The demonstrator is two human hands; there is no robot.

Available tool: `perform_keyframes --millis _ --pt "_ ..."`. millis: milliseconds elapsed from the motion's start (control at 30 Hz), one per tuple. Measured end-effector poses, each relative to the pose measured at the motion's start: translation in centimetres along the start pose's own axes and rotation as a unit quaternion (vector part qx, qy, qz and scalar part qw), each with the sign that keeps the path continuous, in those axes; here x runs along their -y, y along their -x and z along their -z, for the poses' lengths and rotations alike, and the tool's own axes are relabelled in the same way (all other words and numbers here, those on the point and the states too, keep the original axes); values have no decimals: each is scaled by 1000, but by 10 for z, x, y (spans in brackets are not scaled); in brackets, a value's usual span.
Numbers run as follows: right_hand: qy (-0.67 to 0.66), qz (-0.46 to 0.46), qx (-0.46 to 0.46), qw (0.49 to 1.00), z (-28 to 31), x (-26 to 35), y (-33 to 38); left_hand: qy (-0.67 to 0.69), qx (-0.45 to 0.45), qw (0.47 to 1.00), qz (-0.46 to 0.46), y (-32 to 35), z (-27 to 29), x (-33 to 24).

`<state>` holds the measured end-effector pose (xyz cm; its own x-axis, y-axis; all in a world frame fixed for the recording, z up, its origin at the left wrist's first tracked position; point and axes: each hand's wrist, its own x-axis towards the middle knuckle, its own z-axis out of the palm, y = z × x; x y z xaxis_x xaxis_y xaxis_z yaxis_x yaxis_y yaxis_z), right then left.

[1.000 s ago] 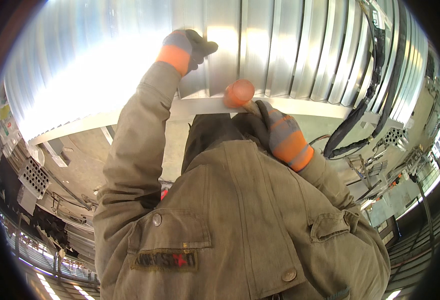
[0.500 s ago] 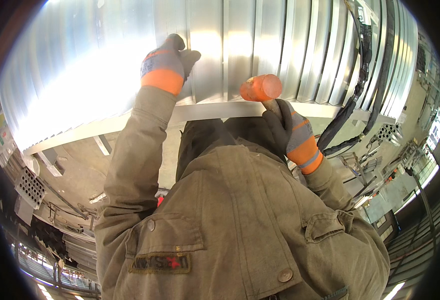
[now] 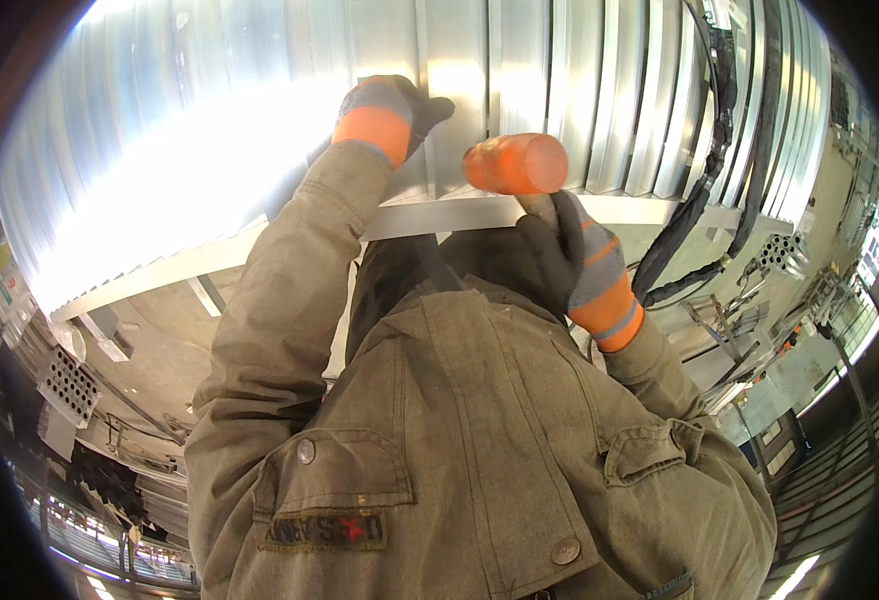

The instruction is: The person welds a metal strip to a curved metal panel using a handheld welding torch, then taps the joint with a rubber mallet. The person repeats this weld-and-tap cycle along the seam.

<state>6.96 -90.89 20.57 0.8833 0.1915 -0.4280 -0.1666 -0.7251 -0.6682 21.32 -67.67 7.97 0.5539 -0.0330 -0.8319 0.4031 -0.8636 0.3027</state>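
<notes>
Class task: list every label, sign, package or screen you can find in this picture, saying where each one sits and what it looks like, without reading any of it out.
Chest patch: sewn under the jacket's left breast pocket flap, a long narrow olive strip with dark lettering and a small red mark.
Wall stickers: far left rim, small yellow and green patches, too blurred to tell more.
No packages or screens show.

**What I'm wearing**

My jacket (image 3: pixel 480 440) is worn olive-drab cloth with round metal snaps, flapped chest pockets and a dark stitched patch. Both my left glove (image 3: pixel 385 110) and right glove (image 3: pixel 585 265) are dark grey knit with bright orange cuffs.
</notes>
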Motion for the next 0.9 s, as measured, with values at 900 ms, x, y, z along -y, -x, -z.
perform_keyframes --millis 900 --pt "24 67 -245 967 132 -124 -254 228 -53 968 94 21 40 65"
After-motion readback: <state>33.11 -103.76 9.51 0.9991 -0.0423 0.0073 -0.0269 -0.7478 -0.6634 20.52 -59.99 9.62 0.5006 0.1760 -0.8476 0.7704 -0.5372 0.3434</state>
